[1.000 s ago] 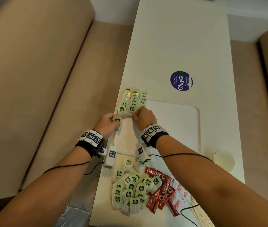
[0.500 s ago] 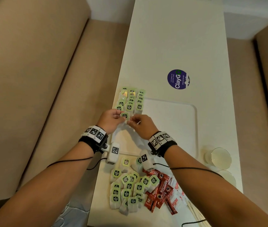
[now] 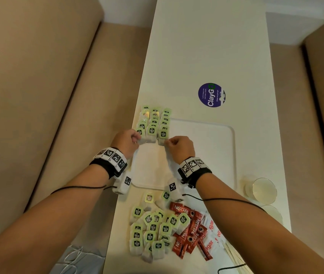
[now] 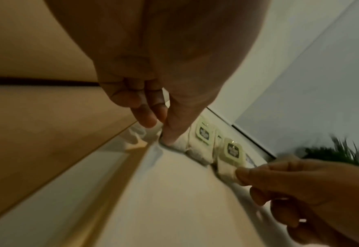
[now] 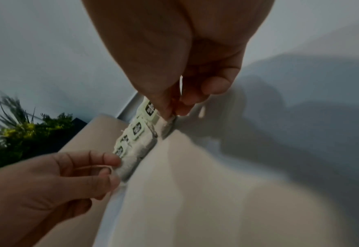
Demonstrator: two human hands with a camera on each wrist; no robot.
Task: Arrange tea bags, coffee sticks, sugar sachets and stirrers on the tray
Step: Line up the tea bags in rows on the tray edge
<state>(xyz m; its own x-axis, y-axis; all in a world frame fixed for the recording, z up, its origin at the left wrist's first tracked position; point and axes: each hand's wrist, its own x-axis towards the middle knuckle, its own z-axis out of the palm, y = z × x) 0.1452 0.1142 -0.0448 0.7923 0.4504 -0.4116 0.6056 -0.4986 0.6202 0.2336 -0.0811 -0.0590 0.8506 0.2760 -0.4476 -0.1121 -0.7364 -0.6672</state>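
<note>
- Beige upholstered benches (image 3: 38,95) flank a long white table (image 3: 206,46), on which a white tray (image 3: 212,147) lies flat.
- On the left hand (image 3: 126,142), thumb and fingertips (image 4: 170,132) pinch the near edge of the left-most tea bag in the front row; the remaining fingers are curled beside them.
- On the right hand (image 3: 179,146), thumb and forefinger (image 5: 164,103) nip the near corner of the right-most tea bag (image 3: 162,136) of that same row; the other fingers are folded in toward the palm.
- Both pinched bags touch the tray's surface at its far left part, with one bag lying between them.
- Beyond the fingers, the arranged tea bags (image 3: 154,121) sit in three overlapping columns with pale green tags, running past the tray's far left corner.
- Each wrist wears a black band with white marker squares, and thin black cables trail down the forearms.
- Nearer the body, off the tray, a loose heap of tea bags (image 3: 153,230) lies on the table.
- Red coffee sticks (image 3: 190,232) lie just right of that heap, partly over white sugar sachets (image 3: 212,234).
- Wooden stirrers (image 3: 234,254) show at the near right edge.
- A clear glass (image 3: 263,190) stands right of the tray, and a round purple sticker (image 3: 212,95) sits farther up the table.
</note>
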